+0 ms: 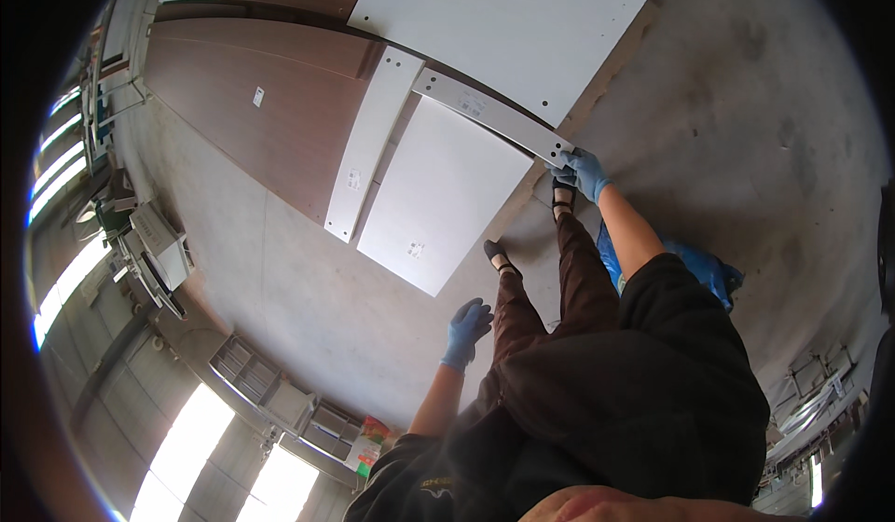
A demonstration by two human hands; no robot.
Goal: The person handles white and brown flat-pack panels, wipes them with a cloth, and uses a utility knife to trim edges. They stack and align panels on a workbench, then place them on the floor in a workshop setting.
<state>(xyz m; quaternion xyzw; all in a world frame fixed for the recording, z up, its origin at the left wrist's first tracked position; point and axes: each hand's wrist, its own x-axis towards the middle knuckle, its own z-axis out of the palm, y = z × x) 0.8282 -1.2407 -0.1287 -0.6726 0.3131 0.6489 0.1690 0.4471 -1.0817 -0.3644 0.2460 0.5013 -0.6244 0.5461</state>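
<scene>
In a light blue glove, my right hand (585,174) grips the near right end of a narrow white board (499,116). This board has dark holes at both ends and a label; its far end reaches the top of another narrow white strip (371,149). Beneath it and to its left lies a square white panel (452,186) with a small label near its lower corner. My left hand (469,331), also gloved, hangs in the air below that panel with fingers loosely curled and nothing visible in them.
A large white panel (522,19) lies beyond the held board. Brown panels (261,103) lie at the left on the grey floor (746,130). My feet stand near the square panel's right side. A blue plastic bag (704,270) lies by my right leg. Metal racks (270,387) stand lower left.
</scene>
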